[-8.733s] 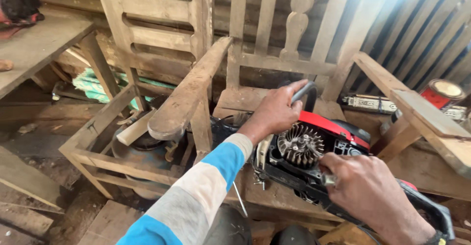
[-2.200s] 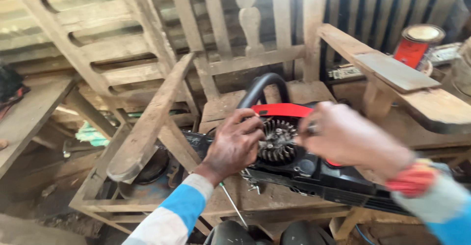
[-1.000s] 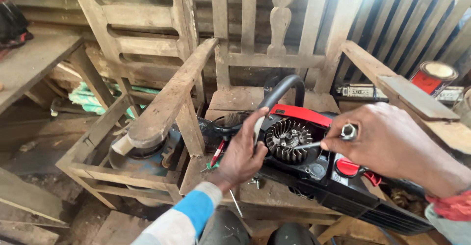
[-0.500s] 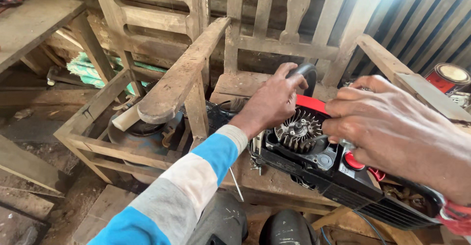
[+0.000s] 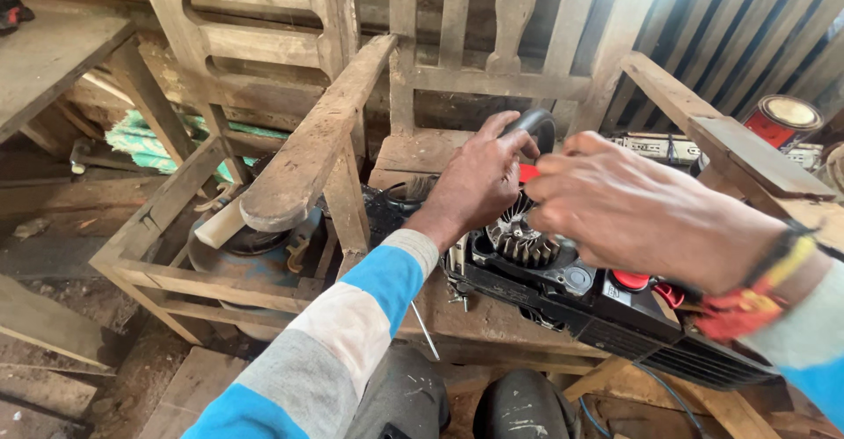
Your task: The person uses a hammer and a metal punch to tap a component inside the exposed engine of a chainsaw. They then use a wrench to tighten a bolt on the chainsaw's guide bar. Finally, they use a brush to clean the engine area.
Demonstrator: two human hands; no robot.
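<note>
At frame centre, the saw lies uncovered, flywheel bare; left hand clamps its handle, right hand hovers, fingers apparently pinched; reassembly remains.

A worn wooden bench sits at the centre of the frame. On it lies a black and red chainsaw body, reaching toward the lower right.

Left hand gripping, right hand curled
</note>
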